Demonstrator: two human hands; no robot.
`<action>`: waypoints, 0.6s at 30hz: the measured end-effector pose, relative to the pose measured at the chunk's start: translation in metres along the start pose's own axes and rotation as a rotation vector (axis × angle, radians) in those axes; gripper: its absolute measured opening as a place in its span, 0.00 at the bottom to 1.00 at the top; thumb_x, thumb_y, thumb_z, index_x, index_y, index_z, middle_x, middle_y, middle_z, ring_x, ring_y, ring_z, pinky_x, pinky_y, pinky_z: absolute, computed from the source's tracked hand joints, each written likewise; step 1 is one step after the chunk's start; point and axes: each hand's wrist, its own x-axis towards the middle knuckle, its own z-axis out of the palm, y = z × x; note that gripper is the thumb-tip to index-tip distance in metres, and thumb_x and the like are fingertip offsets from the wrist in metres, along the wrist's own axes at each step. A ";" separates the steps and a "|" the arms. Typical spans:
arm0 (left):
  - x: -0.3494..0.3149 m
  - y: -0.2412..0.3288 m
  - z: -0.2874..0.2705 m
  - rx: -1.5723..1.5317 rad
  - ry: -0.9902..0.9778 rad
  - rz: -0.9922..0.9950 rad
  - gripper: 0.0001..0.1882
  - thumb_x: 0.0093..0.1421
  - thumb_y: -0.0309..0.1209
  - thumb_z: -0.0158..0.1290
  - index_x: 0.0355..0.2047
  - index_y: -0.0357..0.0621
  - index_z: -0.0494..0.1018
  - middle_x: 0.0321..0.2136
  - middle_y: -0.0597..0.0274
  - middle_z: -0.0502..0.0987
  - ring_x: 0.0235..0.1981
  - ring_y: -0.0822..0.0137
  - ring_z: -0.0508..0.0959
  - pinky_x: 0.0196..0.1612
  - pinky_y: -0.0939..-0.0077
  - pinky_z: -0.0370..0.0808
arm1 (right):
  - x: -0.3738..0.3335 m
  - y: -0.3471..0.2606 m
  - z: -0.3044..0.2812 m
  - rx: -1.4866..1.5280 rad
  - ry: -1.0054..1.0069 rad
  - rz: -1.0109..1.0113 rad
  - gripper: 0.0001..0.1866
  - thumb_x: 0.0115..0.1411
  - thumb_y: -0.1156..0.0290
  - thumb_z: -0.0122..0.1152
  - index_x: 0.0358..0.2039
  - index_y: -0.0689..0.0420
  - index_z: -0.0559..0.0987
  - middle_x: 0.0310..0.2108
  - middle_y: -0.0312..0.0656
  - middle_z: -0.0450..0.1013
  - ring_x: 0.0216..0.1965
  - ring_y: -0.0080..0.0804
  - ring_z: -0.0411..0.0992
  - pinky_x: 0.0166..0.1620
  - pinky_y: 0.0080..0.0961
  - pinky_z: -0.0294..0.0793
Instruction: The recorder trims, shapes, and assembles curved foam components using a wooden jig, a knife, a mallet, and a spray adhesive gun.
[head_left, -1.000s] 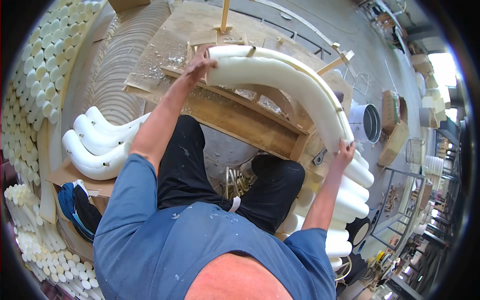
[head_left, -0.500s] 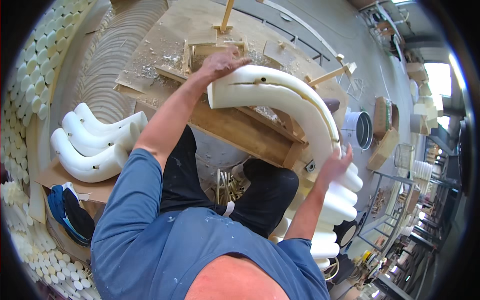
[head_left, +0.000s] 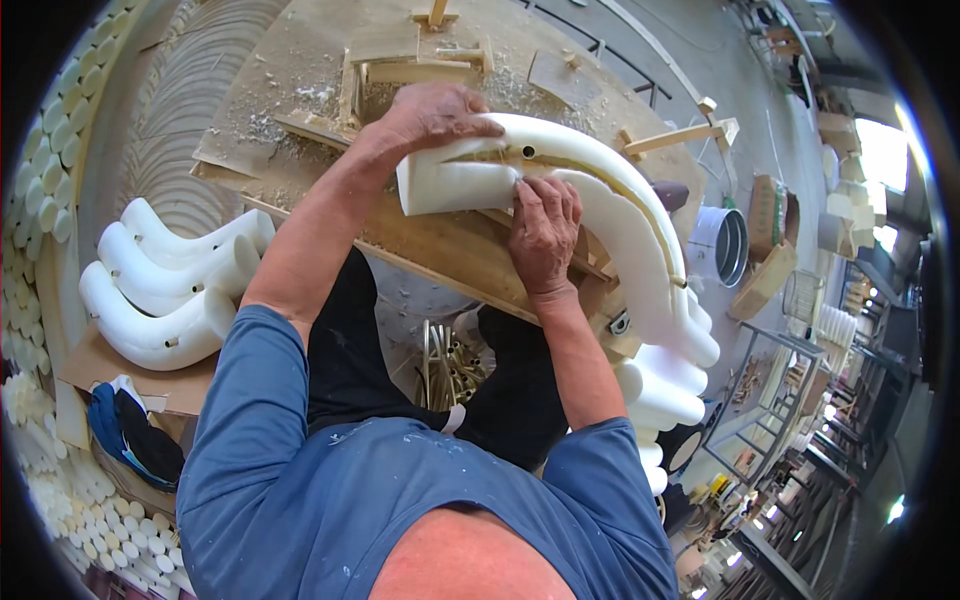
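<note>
A large white curved foam tube lies across the front of the workbench, with a lengthwise slit along its upper face. The slit gapes, and a yellowish, brass-coloured strip or tube shows inside it. One dark round hole sits beside the slit. My left hand is closed over the foam's far edge near its left end. With bent fingers, my right hand grips the near lip of the slit, just right of that left end. The fingertips of the right hand are partly hidden in the slit.
Shavings cover the wooden workbench, which carries a wooden frame. Several white curved foam pieces rest on cardboard at left. White foam tubes are stacked at right. Bent brass-coloured tubes stand between my legs. A metal drum is beyond.
My right hand has come left from the foam's right end to the slit. The slit is now pulled wider near its left part. My left hand still holds the left end.
</note>
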 end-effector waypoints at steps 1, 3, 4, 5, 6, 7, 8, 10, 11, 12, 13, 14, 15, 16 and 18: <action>0.001 -0.002 0.003 -0.005 -0.007 -0.001 0.31 0.54 0.67 0.58 0.44 0.59 0.85 0.38 0.60 0.86 0.43 0.57 0.84 0.48 0.62 0.78 | -0.002 0.000 0.000 -0.002 -0.008 0.004 0.13 0.58 0.77 0.63 0.44 0.58 0.81 0.46 0.41 0.77 0.52 0.43 0.74 0.63 0.45 0.67; 0.006 -0.008 0.003 -0.061 0.051 -0.014 0.24 0.59 0.61 0.59 0.41 0.58 0.87 0.31 0.63 0.86 0.34 0.62 0.84 0.44 0.66 0.78 | 0.000 0.001 0.000 0.006 -0.036 -0.017 0.13 0.57 0.78 0.63 0.44 0.58 0.81 0.44 0.41 0.77 0.51 0.43 0.74 0.62 0.45 0.67; 0.010 -0.012 0.008 -0.068 0.071 -0.002 0.22 0.60 0.59 0.60 0.39 0.58 0.87 0.30 0.64 0.85 0.32 0.64 0.83 0.42 0.67 0.77 | 0.000 0.002 0.000 0.005 -0.038 -0.019 0.13 0.57 0.78 0.63 0.44 0.58 0.81 0.44 0.41 0.77 0.51 0.43 0.74 0.62 0.45 0.67; 0.009 -0.014 0.010 -0.070 0.071 0.000 0.22 0.60 0.59 0.60 0.39 0.58 0.87 0.30 0.64 0.85 0.32 0.64 0.83 0.42 0.67 0.77 | 0.001 0.004 -0.001 0.015 -0.059 -0.015 0.15 0.57 0.77 0.63 0.46 0.58 0.80 0.45 0.42 0.77 0.51 0.44 0.74 0.61 0.44 0.68; 0.008 -0.016 0.012 -0.089 0.082 0.006 0.21 0.60 0.58 0.60 0.39 0.58 0.87 0.30 0.65 0.85 0.32 0.64 0.83 0.42 0.67 0.77 | 0.002 0.005 -0.002 0.026 -0.080 -0.013 0.16 0.56 0.77 0.63 0.47 0.58 0.79 0.45 0.43 0.77 0.51 0.45 0.74 0.60 0.43 0.68; 0.007 -0.018 0.013 -0.108 0.095 0.011 0.21 0.61 0.58 0.60 0.39 0.58 0.87 0.30 0.65 0.85 0.33 0.64 0.83 0.42 0.67 0.77 | 0.004 0.007 -0.003 0.024 -0.079 -0.014 0.16 0.56 0.77 0.63 0.47 0.58 0.79 0.45 0.43 0.77 0.51 0.45 0.74 0.60 0.43 0.68; 0.005 -0.017 0.014 -0.110 0.097 0.009 0.21 0.61 0.58 0.60 0.39 0.58 0.87 0.30 0.65 0.85 0.33 0.64 0.83 0.42 0.67 0.77 | 0.011 0.005 -0.008 0.023 -0.123 0.016 0.18 0.56 0.76 0.62 0.49 0.58 0.78 0.46 0.44 0.77 0.50 0.46 0.75 0.58 0.43 0.69; 0.000 -0.015 0.014 -0.117 0.147 0.018 0.20 0.61 0.57 0.60 0.38 0.58 0.86 0.29 0.66 0.85 0.33 0.65 0.83 0.42 0.67 0.77 | 0.019 0.004 -0.013 0.025 -0.168 0.043 0.20 0.55 0.75 0.62 0.51 0.58 0.78 0.47 0.45 0.77 0.50 0.46 0.75 0.57 0.42 0.69; 0.000 -0.014 0.014 -0.113 0.150 0.018 0.20 0.61 0.57 0.60 0.38 0.58 0.86 0.29 0.66 0.85 0.33 0.65 0.83 0.42 0.67 0.77 | 0.023 0.006 -0.014 0.016 -0.171 0.035 0.22 0.54 0.75 0.61 0.52 0.58 0.77 0.48 0.46 0.77 0.49 0.47 0.75 0.55 0.41 0.70; 0.001 -0.011 0.014 -0.103 0.137 0.010 0.22 0.60 0.59 0.59 0.37 0.58 0.86 0.30 0.64 0.85 0.34 0.61 0.84 0.43 0.66 0.77 | 0.027 0.008 -0.014 0.008 -0.172 0.027 0.23 0.54 0.74 0.61 0.52 0.58 0.76 0.50 0.47 0.77 0.48 0.47 0.75 0.54 0.41 0.71; 0.001 -0.008 0.013 -0.092 0.124 0.002 0.23 0.59 0.60 0.59 0.37 0.57 0.86 0.30 0.63 0.85 0.35 0.58 0.84 0.44 0.64 0.76 | 0.026 0.011 -0.013 0.011 -0.165 0.025 0.23 0.54 0.74 0.61 0.52 0.58 0.76 0.50 0.47 0.77 0.48 0.47 0.75 0.54 0.41 0.71; 0.000 -0.006 0.012 -0.082 0.109 0.002 0.24 0.59 0.61 0.58 0.37 0.56 0.85 0.32 0.62 0.85 0.37 0.58 0.84 0.44 0.64 0.76 | 0.025 0.013 -0.010 0.031 -0.129 0.043 0.23 0.53 0.75 0.60 0.52 0.58 0.77 0.50 0.47 0.77 0.48 0.47 0.76 0.53 0.40 0.71; -0.001 -0.004 0.010 -0.073 0.115 0.004 0.24 0.59 0.61 0.58 0.37 0.56 0.85 0.32 0.62 0.85 0.37 0.58 0.84 0.44 0.64 0.76 | 0.025 0.016 -0.009 0.052 -0.093 0.062 0.24 0.53 0.76 0.60 0.53 0.58 0.77 0.51 0.47 0.77 0.47 0.46 0.76 0.52 0.40 0.72; -0.002 -0.001 0.008 -0.050 0.120 0.012 0.24 0.59 0.61 0.58 0.37 0.56 0.85 0.33 0.61 0.85 0.39 0.58 0.84 0.44 0.64 0.76 | 0.026 0.019 -0.008 0.054 -0.081 0.060 0.24 0.53 0.76 0.60 0.53 0.58 0.77 0.51 0.47 0.77 0.47 0.46 0.76 0.52 0.40 0.72; -0.005 -0.004 0.005 -0.025 0.098 -0.006 0.27 0.59 0.63 0.58 0.38 0.53 0.83 0.34 0.57 0.85 0.44 0.57 0.83 0.48 0.61 0.76 | 0.029 0.018 -0.007 0.047 -0.230 0.042 0.23 0.55 0.76 0.58 0.53 0.55 0.77 0.54 0.44 0.76 0.50 0.46 0.75 0.53 0.41 0.72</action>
